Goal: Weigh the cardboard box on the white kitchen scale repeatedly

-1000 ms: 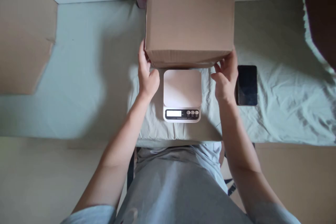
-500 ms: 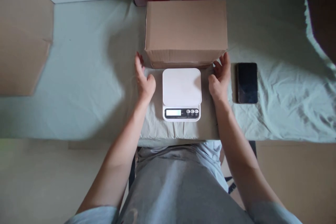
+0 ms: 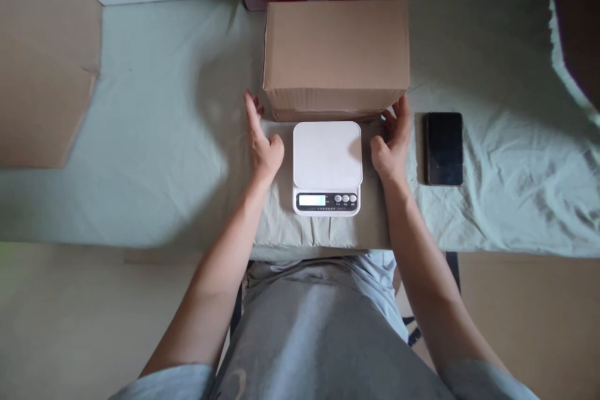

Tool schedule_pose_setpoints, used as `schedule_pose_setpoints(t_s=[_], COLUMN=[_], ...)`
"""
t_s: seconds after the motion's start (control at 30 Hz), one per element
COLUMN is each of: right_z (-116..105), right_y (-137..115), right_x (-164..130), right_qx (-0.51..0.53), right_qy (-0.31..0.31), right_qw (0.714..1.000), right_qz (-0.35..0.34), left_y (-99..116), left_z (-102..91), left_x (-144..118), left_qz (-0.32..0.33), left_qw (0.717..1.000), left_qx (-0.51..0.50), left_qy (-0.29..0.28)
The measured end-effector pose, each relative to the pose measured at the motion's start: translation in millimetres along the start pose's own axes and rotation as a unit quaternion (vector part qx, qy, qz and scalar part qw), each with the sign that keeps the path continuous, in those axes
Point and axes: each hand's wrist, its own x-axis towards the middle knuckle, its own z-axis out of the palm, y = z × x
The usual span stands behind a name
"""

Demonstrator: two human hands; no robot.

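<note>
Box (image 3: pixel 336 45): sat on cloth (image 3: pixel 140 200), just behind scale (image 3: pixel 327 156).
Left hand (image 3: pixel 263 137): was spread, just off box's left side.
Right hand (image 3: pixel 394 137): was loosely spread at box's near right corner, contact unclear.

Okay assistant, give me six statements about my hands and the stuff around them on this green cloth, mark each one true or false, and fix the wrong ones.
1. The white scale sits between the left hand and the right hand. True.
2. The scale is switched off. False: its display is lit.
3. The cardboard box stands just beyond the scale. True.
4. The right hand lies on the scale. False: it is at the box's near right corner.
5. The phone lies to the right of the right hand. True.
6. The phone is on top of the box. False: the two are apart.
</note>
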Motion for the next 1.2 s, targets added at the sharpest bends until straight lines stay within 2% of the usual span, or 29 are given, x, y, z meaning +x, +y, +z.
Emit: schedule_pose_setpoints(t_s=[0.17,0.27,0.33,0.43,0.53,0.63,0.73,0.83,0.93,1.07,1.2], right_z=[-1,-2,-2,-4,-12,-23,-34,-43,-47,-46,-43], right_y=[-4,-6,-10,-22,-46,-71,-82,-76,-65,-57,-59], right_x=[0,1,4,8,5,-15,-49,-84,-108,-125,-133], right_qx=[-0.025,-0.042,-0.025,-0.006,0.002,0.010,0.013,-0.008,-0.019,-0.031,-0.039], right_qy=[-0.048,-0.066,-0.065,-0.059,-0.048,-0.029,-0.028,-0.034,-0.033,-0.019,-0.024], right_qw=[0.999,0.997,0.998,0.998,0.997,0.997,0.999,0.999,0.999,0.999,0.999], right_qz=[0.003,0.015,0.002,-0.034,-0.061,-0.064,-0.040,-0.008,0.011,0.016,0.018], left_y=[-15,-29,-31,-13,25,62,81,82,76,69,63], left_z=[6.1,13.2,14.6,7.1,-9.6,-27.6,-40.5,-46.9,-48.7,-49.0,-49.3], left_x=[-1,2,6,13,8,-17,-57,-93,-115,-127,-133], left_qz=[-0.022,-0.041,-0.042,-0.028,0.004,0.014,0.006,-0.015,-0.040,-0.065,-0.053], left_qw=[0.999,0.998,0.998,0.998,0.999,1.000,1.000,1.000,0.999,0.998,0.998], left_qx=[0.028,0.014,0.002,-0.010,-0.009,0.000,0.012,0.020,0.015,0.002,0.010], left_qy=[-0.037,-0.040,-0.037,-0.047,-0.037,-0.008,0.004,0.000,-0.013,-0.019,-0.013])
